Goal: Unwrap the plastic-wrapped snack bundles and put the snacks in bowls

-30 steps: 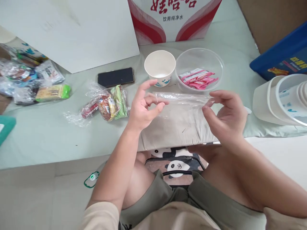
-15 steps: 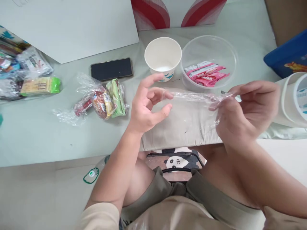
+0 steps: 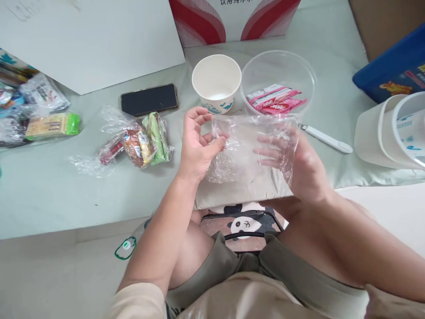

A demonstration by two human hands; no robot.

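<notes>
Film (image 3: 247, 144) now spread broad, no longer a strip: likely easier to handle. Left hand (image 3: 198, 148) fingers clamped on it; right hand (image 3: 307, 161) fingers apart, seen through it.

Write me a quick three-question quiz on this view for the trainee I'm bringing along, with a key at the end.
1. True or false: the phone lies inside the paper cup.
2. Which packets are in the clear round tub? A: green. B: pink. C: brown.
3. What see-through thing does the left hand hold, with part of the right hand visible through it?

Key:
1. False; the phone lies to the left of the paper cup.
2. B, the pink packets.
3. Clear plastic film.
</notes>
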